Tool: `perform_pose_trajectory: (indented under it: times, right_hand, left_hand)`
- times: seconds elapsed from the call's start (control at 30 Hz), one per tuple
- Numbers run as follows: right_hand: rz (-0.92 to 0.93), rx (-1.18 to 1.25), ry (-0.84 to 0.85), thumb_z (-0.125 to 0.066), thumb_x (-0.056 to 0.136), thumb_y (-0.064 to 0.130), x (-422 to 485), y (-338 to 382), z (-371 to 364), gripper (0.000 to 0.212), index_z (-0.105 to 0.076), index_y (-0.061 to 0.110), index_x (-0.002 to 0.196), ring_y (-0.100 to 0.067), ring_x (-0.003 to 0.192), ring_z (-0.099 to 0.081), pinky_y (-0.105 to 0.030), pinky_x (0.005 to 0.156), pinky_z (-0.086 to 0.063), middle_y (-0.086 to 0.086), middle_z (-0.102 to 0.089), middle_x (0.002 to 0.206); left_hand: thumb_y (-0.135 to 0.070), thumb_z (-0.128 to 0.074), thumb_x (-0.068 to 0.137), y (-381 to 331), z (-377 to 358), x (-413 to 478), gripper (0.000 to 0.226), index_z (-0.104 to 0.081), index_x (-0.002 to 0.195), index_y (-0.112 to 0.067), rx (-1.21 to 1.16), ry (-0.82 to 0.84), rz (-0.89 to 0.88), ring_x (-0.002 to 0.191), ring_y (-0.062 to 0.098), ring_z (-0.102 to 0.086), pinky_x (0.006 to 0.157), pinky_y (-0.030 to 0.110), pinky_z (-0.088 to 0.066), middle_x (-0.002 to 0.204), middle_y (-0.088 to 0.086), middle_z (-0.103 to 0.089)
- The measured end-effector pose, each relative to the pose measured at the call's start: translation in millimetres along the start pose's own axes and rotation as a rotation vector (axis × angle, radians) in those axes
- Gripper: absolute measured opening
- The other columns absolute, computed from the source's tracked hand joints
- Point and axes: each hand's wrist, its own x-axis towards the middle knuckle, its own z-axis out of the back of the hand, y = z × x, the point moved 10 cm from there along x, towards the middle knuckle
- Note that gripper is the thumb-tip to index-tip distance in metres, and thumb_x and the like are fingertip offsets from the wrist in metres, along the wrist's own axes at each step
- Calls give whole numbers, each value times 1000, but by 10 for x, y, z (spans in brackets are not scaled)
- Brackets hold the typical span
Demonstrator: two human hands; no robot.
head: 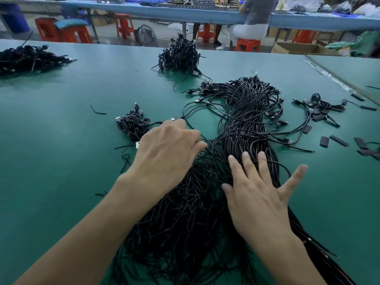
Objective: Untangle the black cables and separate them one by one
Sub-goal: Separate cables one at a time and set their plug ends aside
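A big tangled mass of black cables [246, 124] runs from the middle of the green table [61, 140] down to its near edge. My right hand [257, 194] lies flat on the bundle with its fingers spread and straight. Over the bundle's left side, my left hand [166, 155] has its fingers curled down into the cables; one thin cable with a USB plug [174, 118] leads away from its fingertips. What the fingers hold is hidden under the hand.
A small coiled cable bunch [133, 126] lies just left of my left hand. More cable heaps sit at the far centre [181, 56], far left [28, 58] and right [322, 105]. Black sleeve pieces [337, 140] are scattered at the right. A seated person [255, 21] and red stools are behind.
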Motion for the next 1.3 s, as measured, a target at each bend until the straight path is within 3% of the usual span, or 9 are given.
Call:
perform_pose_trajectory:
  times: [0.07, 0.13, 0.23, 0.43, 0.63, 0.9, 1.03, 1.13, 1.3]
  right_hand:
    - [33, 89, -26, -26, 102, 44, 4, 71, 44, 54, -26, 29, 153, -24, 153, -6, -66, 105, 28, 3, -27, 161]
    - [87, 284, -110, -35, 103, 33, 13, 132, 153, 40, -51, 23, 138, -24, 141, -37, -55, 122, 0, 2, -55, 138]
    - [97, 440, -330, -47, 101, 22, -1, 34, 352, 23, -68, 17, 107, -23, 89, -55, -50, 100, -44, 0, -63, 89]
    - [135, 791, -577, -51, 101, 28, -52, -131, 568, 21, -67, 18, 93, -8, 80, -48, -15, 76, -38, 8, -54, 84]
    - [165, 1122, -556, -56, 98, 36, -2, -201, 524, 14, -61, 32, 86, -6, 75, -57, -19, 65, -44, 13, -62, 80]
    - [327, 861, -408, -45, 96, 37, -49, 218, 453, 30, -70, 20, 95, -3, 74, -54, -35, 67, -43, 22, -59, 79]
    - [344, 650, -487, -53, 92, 33, -130, 255, 535, 18, -68, 24, 84, -4, 70, -52, -31, 77, -32, 17, -64, 76]
    - [401, 656, -536, -53, 93, 32, -185, 309, 603, 19, -64, 23, 80, -6, 70, -50, -32, 79, -32, 17, -62, 75]
    - [399, 788, -658, -53, 97, 31, -225, 146, 689, 22, -67, 18, 87, -9, 74, -53, -31, 77, -37, 13, -60, 80]
  left_hand:
    - [-56, -36, 96, -108, -26, -6, 45, -65, 88, -23, -49, 31, -46, 76, 14, -49, 64, 31, -38, 77, -9, -42]
    - [-58, -31, 93, -210, -106, -14, 49, -65, 90, -24, -106, 108, -101, 73, 13, -46, 63, 33, -42, 77, -9, -42]
    - [-59, -29, 93, -203, -121, -8, 48, -60, 84, -24, -116, 106, -91, 69, 13, -43, 61, 32, -37, 74, -10, -41]
    - [-72, -26, 90, -62, -295, -6, 64, -50, 62, -20, -181, 293, 7, 54, 16, -49, 57, 31, -36, 53, -7, -48]
    - [-46, -45, 100, -554, -352, -259, 48, -68, 65, -23, -1217, 790, -30, 41, 8, -22, 41, 19, -21, 47, -12, -29]
    - [-35, -47, 97, -344, -393, -15, 41, -76, 105, -6, -2099, 440, 424, 48, 2, -38, 37, 13, -32, 57, -7, -50]
    - [-28, -36, 108, -69, -459, 22, 40, -68, 111, -4, -1997, 151, 502, 86, 15, -74, 70, 22, -59, 98, 9, -77]
    - [-25, -38, 108, -6, -363, 6, 33, -68, 114, -13, -1482, 42, 357, 105, 15, -72, 90, 28, -57, 111, 6, -75]
    - [-28, -41, 107, -271, -394, -70, 46, -75, 83, -9, -1132, 377, 215, 66, 11, -69, 67, 24, -57, 74, 2, -74]
